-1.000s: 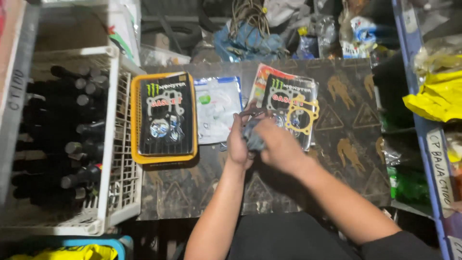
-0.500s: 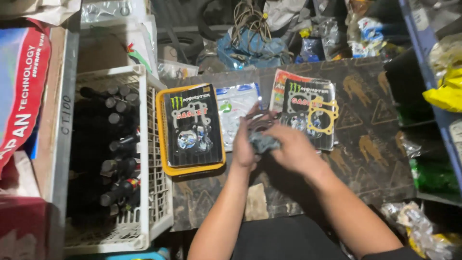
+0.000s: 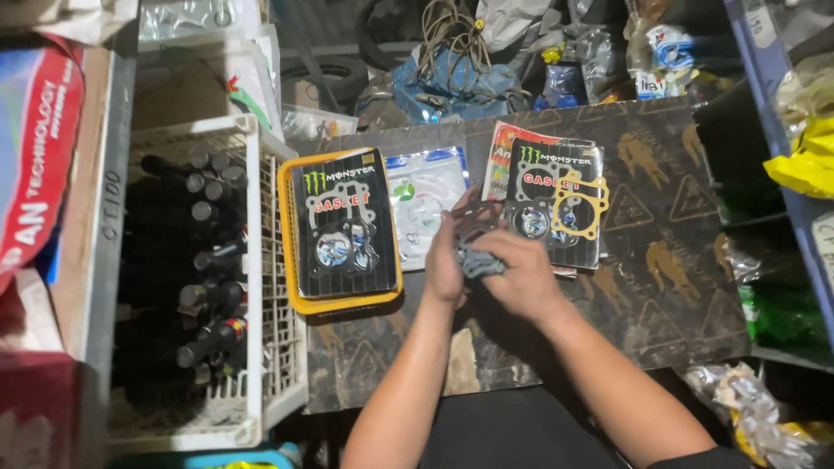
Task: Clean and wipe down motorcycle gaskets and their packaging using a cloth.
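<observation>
My left hand (image 3: 445, 260) and my right hand (image 3: 519, 276) meet over the middle of a dark patterned board (image 3: 686, 252). Together they grip a small grey gasket piece (image 3: 476, 260) with thin dark rings sticking up between the fingers. Just left of my left hand lies a black gasket pack on a yellow backing (image 3: 340, 230). A clear plastic packet (image 3: 424, 201) lies between that pack and my hands. Right of my hands sits a second black gasket pack with a yellow gasket ring on it (image 3: 556, 201).
A white plastic crate (image 3: 261, 304) full of dark bottles stands at the left. Red cartons (image 3: 35, 165) are at the far left. Cables and bags (image 3: 460, 69) pile up behind the board. A blue shelf with yellow bags (image 3: 804, 161) runs down the right.
The view has shifted so the crate and red cartons show more at the left. My hands stay together on the grey piece over the board.
</observation>
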